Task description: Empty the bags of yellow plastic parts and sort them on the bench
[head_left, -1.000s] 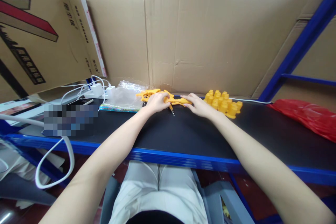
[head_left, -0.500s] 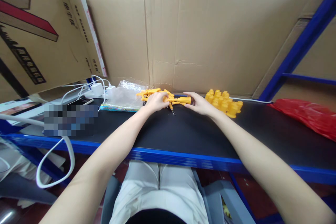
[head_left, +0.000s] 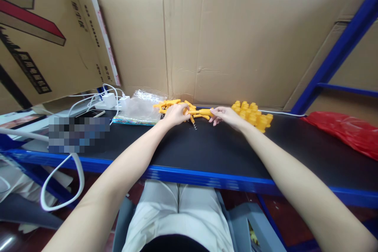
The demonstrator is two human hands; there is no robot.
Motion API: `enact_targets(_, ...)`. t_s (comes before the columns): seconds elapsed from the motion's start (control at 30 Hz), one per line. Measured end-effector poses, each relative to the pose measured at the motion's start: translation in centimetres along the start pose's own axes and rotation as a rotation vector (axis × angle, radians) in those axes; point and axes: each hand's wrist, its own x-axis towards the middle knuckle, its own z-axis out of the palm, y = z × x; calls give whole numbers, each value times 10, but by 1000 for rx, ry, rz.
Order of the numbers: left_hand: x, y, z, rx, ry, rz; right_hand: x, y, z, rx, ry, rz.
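Brown cardboard sheets [head_left: 236,43] stand as a wall behind a black work surface with a blue metal edge [head_left: 206,153], which is part of a blue steel shelf frame [head_left: 333,63].

Both hands meet at the far middle of this surface, on a small pile of long yellow plastic corkscrew parts [head_left: 196,113]. The left hand [head_left: 175,114] lies curled over the left end of the pile, fingers bent down onto the pieces. The right hand [head_left: 226,115] closes its fingertips on the right end of one yellow piece, thumb and fingers together around it. A thin metal spiral [head_left: 194,126] sticks out below the pieces, between the two hands.

Just beside the right hand, to its right, a group of short yellow plastic caps [head_left: 252,115] sits on the surface. Left of the pile lies a clear plastic bag [head_left: 138,108], and further left white chargers with white cables [head_left: 109,100]. A red plastic bag [head_left: 345,132] rests at the right end, well apart from the hands.
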Motion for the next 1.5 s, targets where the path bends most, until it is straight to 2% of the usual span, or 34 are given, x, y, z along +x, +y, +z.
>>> enact_targets(0.2, 0, -1, -3, 6, -19, -5, 1, 3, 0, 30, -36, 14)
enact_targets(0.4, 1, -3, -3, 0, -21, -9, 3, 9, -5, 68, -114, -88)
enact_targets(0.8, 1, -3, -2, -1, -17, 7, 4, 7, -2, 27, -45, -16)
enact_targets(1.1, 2, -4, -2, -3, -15, -6, 9, 16, -6, 64, -79, -114)
enact_targets(1.5, 1, -2, -3, -12, -12, 19, 5, 11, -6, -27, -50, -120)
